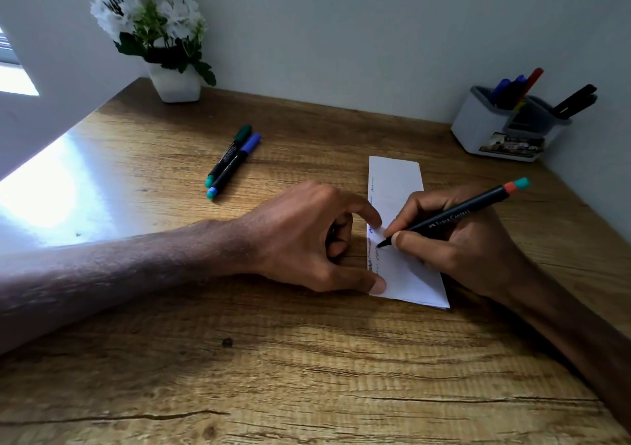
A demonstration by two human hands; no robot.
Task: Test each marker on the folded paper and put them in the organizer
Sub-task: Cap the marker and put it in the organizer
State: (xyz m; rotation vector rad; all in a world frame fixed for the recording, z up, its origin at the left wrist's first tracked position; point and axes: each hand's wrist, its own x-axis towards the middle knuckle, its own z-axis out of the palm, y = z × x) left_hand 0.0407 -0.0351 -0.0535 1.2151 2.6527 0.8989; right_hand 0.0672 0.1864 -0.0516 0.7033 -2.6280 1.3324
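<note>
A folded white paper (pixel 396 185) lies on the wooden desk, with several scribbles along its left edge. My right hand (pixel 454 246) grips a black marker (pixel 457 214) with an orange and teal end, its tip touching the paper. My left hand (pixel 307 236) pins the paper's left edge with forefinger and thumb; its other fingers are curled around something small and dark that I cannot identify. Two capped markers, one green (pixel 229 154) and one blue (pixel 235 164), lie side by side to the left. The grey organizer (pixel 485 130) at the back right holds several markers.
A white pot of white flowers (pixel 174 82) stands at the back left by the wall. The desk (pixel 273 359) ends at walls behind and on the right. Bright glare lies on the desk's left side.
</note>
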